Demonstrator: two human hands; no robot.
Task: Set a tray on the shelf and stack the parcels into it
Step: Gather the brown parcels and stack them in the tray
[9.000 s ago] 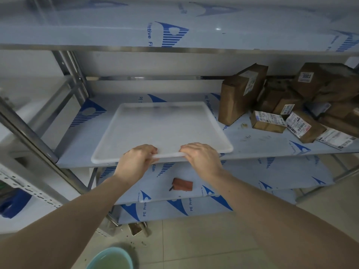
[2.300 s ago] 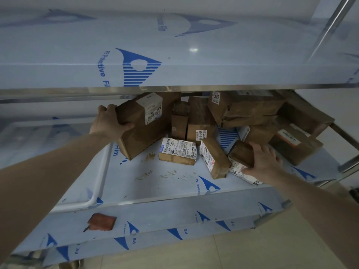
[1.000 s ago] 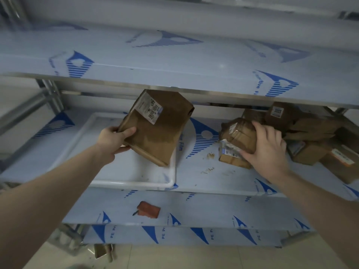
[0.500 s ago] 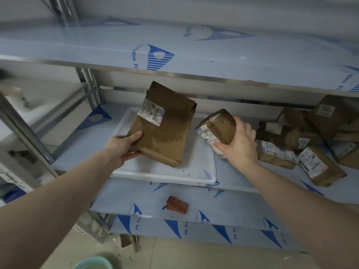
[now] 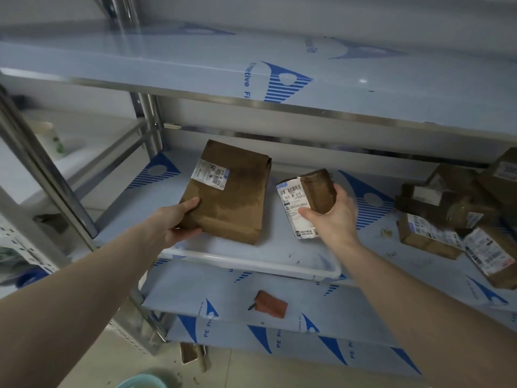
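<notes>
A white tray [image 5: 251,263] lies on the middle shelf [image 5: 372,264], its front rim near the shelf edge. My left hand [image 5: 176,219] grips the lower left corner of a large brown parcel [image 5: 232,194] with a white label, held tilted over the tray's left part. My right hand [image 5: 333,217] holds a small brown parcel [image 5: 307,197] with a long white label over the tray's right part. Whether either parcel touches the tray floor I cannot tell. A pile of brown parcels [image 5: 453,208] lies on the shelf at the right.
An upper shelf [image 5: 251,74] hangs close above the tray. Steel posts [image 5: 44,169] stand at the left. On the lower shelf lies a small reddish packet [image 5: 270,303]. A teal bucket rim [image 5: 140,382] shows on the floor.
Both parcels have come lower and further in over the tray. The small parcel has moved left from the tray's right edge to above its floor.
</notes>
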